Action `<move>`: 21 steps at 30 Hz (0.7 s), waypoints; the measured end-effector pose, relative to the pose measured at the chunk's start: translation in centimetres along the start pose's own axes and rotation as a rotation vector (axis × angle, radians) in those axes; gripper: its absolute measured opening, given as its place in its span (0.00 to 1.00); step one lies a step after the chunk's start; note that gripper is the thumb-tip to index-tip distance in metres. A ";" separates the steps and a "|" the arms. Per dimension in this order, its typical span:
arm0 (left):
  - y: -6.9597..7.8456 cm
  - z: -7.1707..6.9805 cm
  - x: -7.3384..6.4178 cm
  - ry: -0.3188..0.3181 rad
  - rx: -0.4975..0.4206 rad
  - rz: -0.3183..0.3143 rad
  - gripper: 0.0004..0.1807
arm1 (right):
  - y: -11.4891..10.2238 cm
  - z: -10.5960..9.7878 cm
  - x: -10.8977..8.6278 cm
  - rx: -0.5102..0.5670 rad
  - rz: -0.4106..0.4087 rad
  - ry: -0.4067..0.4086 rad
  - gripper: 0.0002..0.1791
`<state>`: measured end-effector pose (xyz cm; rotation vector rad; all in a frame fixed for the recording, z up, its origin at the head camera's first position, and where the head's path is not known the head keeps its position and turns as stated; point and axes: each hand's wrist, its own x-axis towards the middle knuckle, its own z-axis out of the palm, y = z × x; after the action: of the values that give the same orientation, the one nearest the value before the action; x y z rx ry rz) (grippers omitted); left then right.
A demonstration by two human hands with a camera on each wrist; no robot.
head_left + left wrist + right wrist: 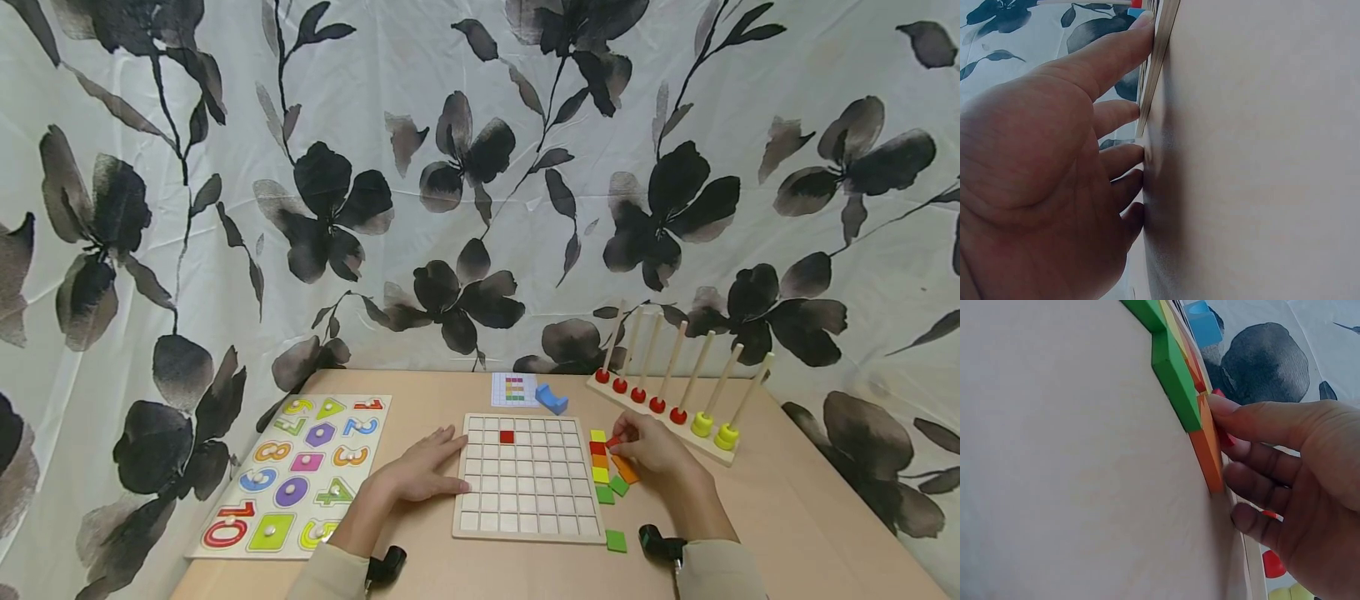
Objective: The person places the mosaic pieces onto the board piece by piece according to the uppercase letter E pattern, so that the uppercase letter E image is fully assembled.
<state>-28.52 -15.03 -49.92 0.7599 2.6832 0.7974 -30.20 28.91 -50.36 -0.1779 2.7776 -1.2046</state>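
A wooden grid board [517, 503] with pale square cells lies flat in front of me, a red tile [507, 437] in one of its upper cells. Along the board's left edge rests my left hand [416, 471], fingers spread and thumb on the rim. My right hand [660, 450], beyond the board's right side, pinches a red tile [1227, 439] between thumb and fingers. Right below those fingers lie an orange tile [625, 470] and a green tile [618, 486]. A column of yellow, red, orange and green tiles [599, 461] runs beside the board.
Left of the board lies a number-and-shape puzzle [306, 461]. Behind the board are a printed pattern card [502, 400] and a blue curved block [552, 400]. A peg stand [720, 450] with red and yellow beads stands back right. One green tile [616, 542] lies nearer.
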 end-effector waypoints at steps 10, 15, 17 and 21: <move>-0.2 0.0 0.1 0.000 0.003 0.012 0.46 | -1.4 -0.3 0.1 0.133 0.008 0.041 0.07; -0.1 0.1 0.1 0.000 0.008 0.004 0.46 | -2.2 -0.5 0.1 0.157 -0.015 0.045 0.11; -0.1 0.1 0.1 0.000 0.009 0.003 0.46 | -2.5 -0.6 0.1 0.139 -0.047 0.051 0.13; -0.2 0.1 0.1 0.000 0.005 0.008 0.46 | -3.3 -0.6 0.0 0.087 -0.124 0.068 0.15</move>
<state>-28.61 -15.08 -50.11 0.7721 2.6854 0.7926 -30.10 27.11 -47.54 -0.3112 2.8009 -1.3822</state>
